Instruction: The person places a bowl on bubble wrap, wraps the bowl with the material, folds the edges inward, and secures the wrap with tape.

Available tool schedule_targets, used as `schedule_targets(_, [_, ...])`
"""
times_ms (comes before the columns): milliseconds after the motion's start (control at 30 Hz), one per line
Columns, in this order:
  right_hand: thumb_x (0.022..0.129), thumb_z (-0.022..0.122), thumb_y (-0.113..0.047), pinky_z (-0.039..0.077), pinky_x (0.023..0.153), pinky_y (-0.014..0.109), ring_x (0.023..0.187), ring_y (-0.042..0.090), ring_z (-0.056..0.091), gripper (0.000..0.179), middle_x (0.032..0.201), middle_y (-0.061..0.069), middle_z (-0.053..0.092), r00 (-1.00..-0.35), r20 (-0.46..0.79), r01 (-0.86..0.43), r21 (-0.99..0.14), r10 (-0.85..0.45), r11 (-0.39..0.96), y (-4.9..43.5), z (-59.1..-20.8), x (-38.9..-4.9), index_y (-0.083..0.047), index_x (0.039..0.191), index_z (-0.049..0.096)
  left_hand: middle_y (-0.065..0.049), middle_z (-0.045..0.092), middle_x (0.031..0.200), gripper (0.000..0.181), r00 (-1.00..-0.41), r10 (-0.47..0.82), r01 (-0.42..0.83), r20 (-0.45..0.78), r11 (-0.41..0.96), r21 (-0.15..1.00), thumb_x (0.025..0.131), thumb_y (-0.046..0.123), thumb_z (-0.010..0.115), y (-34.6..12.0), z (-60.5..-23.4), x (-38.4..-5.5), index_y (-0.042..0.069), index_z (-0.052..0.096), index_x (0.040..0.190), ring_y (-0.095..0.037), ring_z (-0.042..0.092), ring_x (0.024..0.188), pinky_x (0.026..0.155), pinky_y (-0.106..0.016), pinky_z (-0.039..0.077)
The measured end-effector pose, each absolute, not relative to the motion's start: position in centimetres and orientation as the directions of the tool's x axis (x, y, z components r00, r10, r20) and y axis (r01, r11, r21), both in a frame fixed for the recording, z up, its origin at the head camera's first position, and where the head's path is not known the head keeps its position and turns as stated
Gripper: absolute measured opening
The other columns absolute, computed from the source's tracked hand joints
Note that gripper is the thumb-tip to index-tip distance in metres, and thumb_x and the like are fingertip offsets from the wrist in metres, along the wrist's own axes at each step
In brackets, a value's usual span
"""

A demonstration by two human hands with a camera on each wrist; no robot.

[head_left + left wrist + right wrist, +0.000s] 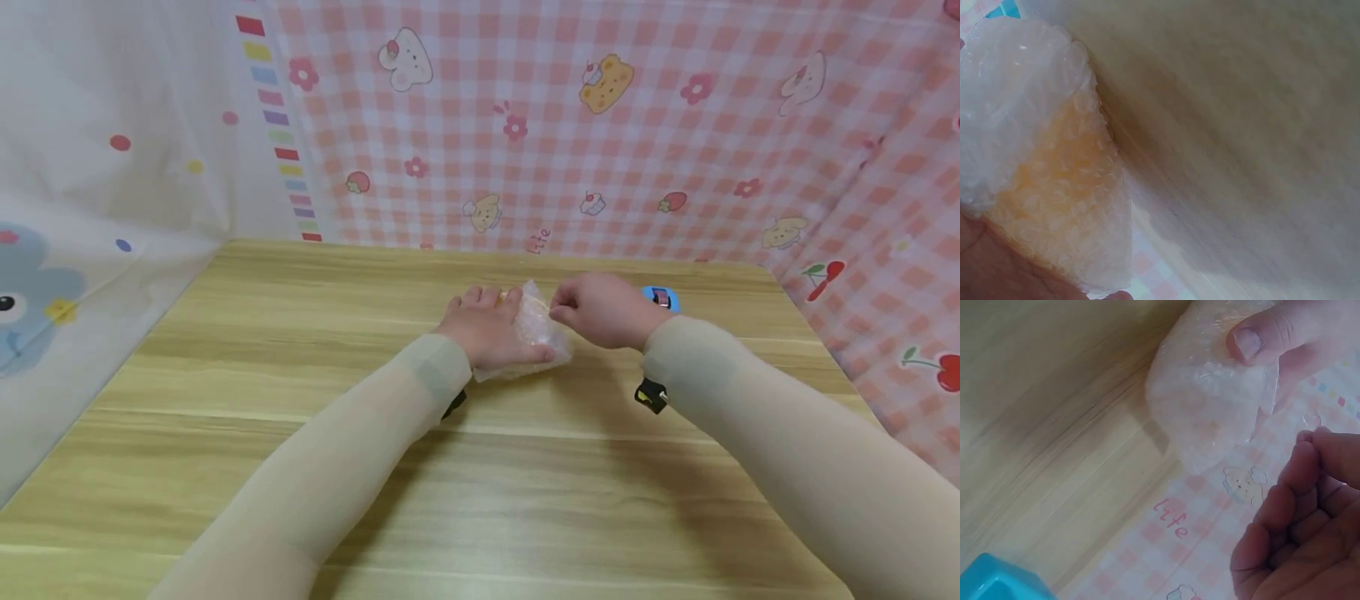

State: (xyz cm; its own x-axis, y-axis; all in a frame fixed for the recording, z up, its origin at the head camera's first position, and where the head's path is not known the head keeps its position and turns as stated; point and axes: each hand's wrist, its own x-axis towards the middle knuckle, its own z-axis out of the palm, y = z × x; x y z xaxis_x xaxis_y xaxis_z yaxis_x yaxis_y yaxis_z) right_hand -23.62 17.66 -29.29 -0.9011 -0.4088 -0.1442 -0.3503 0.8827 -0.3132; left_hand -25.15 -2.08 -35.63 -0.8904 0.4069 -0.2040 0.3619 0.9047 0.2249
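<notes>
A package in clear bubble wrap (537, 323), with something orange-yellow showing through it (1063, 175), lies toward the back of the table. My left hand (487, 329) rests over it with fingers spread, the thumb (1249, 342) lying along its surface. Just to the right, my right hand (603, 310) has its fingers curled. Thumb and forefinger pinch a small piece of clear tape (1311, 417), seen in the right wrist view close beside the wrap. Behind the right wrist stands a blue tape dispenser (662, 298), partly hidden by that arm.
The wood-grain table (495, 508) ends at a pink checked cloth (465, 108) behind and on the right. A white cloth (150, 100) with coloured dots hangs on the left. A small black device (651, 396) hangs under the right wrist.
</notes>
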Motion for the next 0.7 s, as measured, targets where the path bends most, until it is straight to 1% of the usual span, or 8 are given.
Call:
schedule_targets(133, [0.108, 0.059, -0.024, 0.053, 0.078, 0.037, 0.081, 0.019, 0.062, 0.025, 0.095, 0.007, 0.075, -0.887, -0.208, -0.353, -0.269, -0.412, 0.896, 16.6, -29.3, -24.4, -0.007, 0.107, 0.077, -0.011, 0.02, 0.175, 0.121, -0.891, 0.404, 0.359, -0.206, 0.906, 0.224, 0.082, 0.096, 0.044, -2.1, -35.6, -25.1, 0.021, 0.013, 0.171, -0.038, 0.015, 0.162, 0.131, -0.061, 0.014])
schedule_targets(233, [0.108, 0.059, -0.025, 0.054, 0.082, 0.039, 0.085, 0.021, 0.064, 0.027, 0.098, 0.008, 0.075, -0.885, -0.238, -0.34, -0.26, -0.401, 0.904, 16.0, -29.2, -24.8, -0.005, 0.109, 0.077, -0.011, 0.019, 0.176, 0.121, -0.892, 0.402, 0.356, -0.208, 0.906, 0.227, 0.082, 0.096, 0.045, -2.1, -35.5, -25.1, 0.021, 0.013, 0.171, -0.038, 0.014, 0.162, 0.131, -0.061, 0.014])
schedule_targets(333, [0.108, 0.059, -0.025, 0.055, 0.082, 0.038, 0.085, 0.021, 0.065, 0.027, 0.098, 0.008, 0.075, -0.887, -0.257, -0.317, -0.267, -0.384, 0.91, 15.6, -29.3, -25.2, -0.005, 0.108, 0.077, -0.011, 0.019, 0.176, 0.122, -0.891, 0.402, 0.356, -0.211, 0.907, 0.223, 0.081, 0.097, 0.044, -2.0, -35.5, -25.2, 0.021, 0.013, 0.171, -0.038, 0.014, 0.162, 0.131, -0.061, 0.014])
schedule_targets(500, [0.107, 0.059, -0.026, 0.054, 0.078, 0.034, 0.083, 0.02, 0.065, 0.027, 0.097, 0.008, 0.075, -0.887, -0.285, -0.284, -0.283, -0.363, 0.916, 15.2, -29.3, -25.6, -0.005, 0.106, 0.077, -0.009, 0.019, 0.176, 0.123, -0.892, 0.397, 0.356, -0.215, 0.912, 0.206, 0.08, 0.098, 0.042, -2.0, -35.5, -25.1, 0.022, 0.012, 0.171, -0.037, 0.015, 0.162, 0.131, -0.06, 0.015])
schedule_targets(700, [0.107, 0.06, -0.027, 0.052, 0.075, 0.032, 0.081, 0.02, 0.064, 0.027, 0.094, 0.007, 0.075, -0.893, -0.303, -0.243, -0.298, -0.332, 0.923, 14.5, -29.5, -25.7, -0.007, 0.103, 0.078, -0.008, 0.018, 0.176, 0.121, -0.892, 0.396, 0.353, -0.218, 0.912, 0.209, 0.081, 0.097, 0.042, -2.0, -35.3, -25.0, 0.024, 0.011, 0.171, -0.035, 0.013, 0.163, 0.131, -0.059, 0.015])
